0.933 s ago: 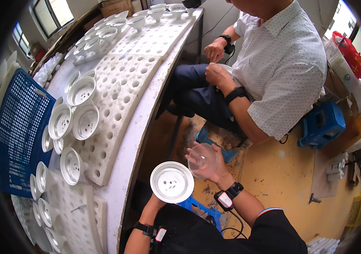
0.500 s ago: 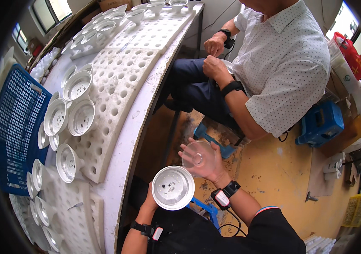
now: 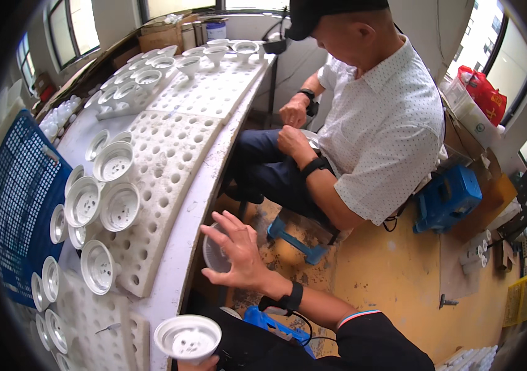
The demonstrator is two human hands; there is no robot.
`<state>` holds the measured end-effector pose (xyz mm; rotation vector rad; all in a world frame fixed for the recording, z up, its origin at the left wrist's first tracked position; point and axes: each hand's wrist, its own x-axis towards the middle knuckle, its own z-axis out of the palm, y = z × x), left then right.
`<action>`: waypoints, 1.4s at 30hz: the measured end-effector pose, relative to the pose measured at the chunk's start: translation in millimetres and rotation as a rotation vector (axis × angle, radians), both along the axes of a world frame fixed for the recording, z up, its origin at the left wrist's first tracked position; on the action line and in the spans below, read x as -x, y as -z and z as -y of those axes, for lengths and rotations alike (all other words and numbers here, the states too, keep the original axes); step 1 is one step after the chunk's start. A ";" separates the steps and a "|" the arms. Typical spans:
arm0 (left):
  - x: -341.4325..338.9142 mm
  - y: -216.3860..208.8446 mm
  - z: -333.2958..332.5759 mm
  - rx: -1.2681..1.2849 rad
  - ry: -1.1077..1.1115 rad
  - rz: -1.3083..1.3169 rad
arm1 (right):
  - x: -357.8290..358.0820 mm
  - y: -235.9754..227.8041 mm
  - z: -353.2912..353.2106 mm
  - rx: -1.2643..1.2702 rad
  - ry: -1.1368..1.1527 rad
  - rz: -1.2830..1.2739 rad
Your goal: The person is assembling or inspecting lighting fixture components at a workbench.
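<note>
The right hand [image 3: 238, 256] hovers at mid-frame, its fingers [image 3: 225, 224] spread over a clear perforated cup [image 3: 214, 255] that it touches from above; at six o'clock the left hand [image 3: 198, 365], mostly cut off by the frame edge, holds a white perforated cup [image 3: 187, 337], grip unclear; at nine o'clock more white cups [image 3: 101, 207] sit in a foam tray [image 3: 164, 179] on the bench [image 3: 184, 222]; at one o'clock sits another person [image 3: 368, 136].

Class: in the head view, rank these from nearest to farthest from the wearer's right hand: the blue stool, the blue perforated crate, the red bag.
From the right hand:
1. Blue stool, to its right on the floor.
2. Blue perforated crate, far left on the table.
3. Red bag, upper right by the window.
</note>
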<state>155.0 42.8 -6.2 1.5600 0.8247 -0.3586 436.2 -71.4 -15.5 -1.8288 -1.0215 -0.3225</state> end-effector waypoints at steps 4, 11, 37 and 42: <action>55.4 21.1 -3.1 -0.804 0.137 -0.054 | 18.8 4.8 -45.2 0.186 -0.237 0.234; 170.5 28.8 8.3 -0.125 -0.475 0.360 | 39.2 4.2 -82.7 0.266 -0.261 0.332; 239.0 46.6 68.7 -0.498 -0.526 -0.196 | 39.8 50.9 -116.1 0.606 -0.233 0.213; 362.8 -13.1 103.3 -0.451 -1.154 -0.040 | 43.6 34.5 -104.0 0.688 -0.236 0.215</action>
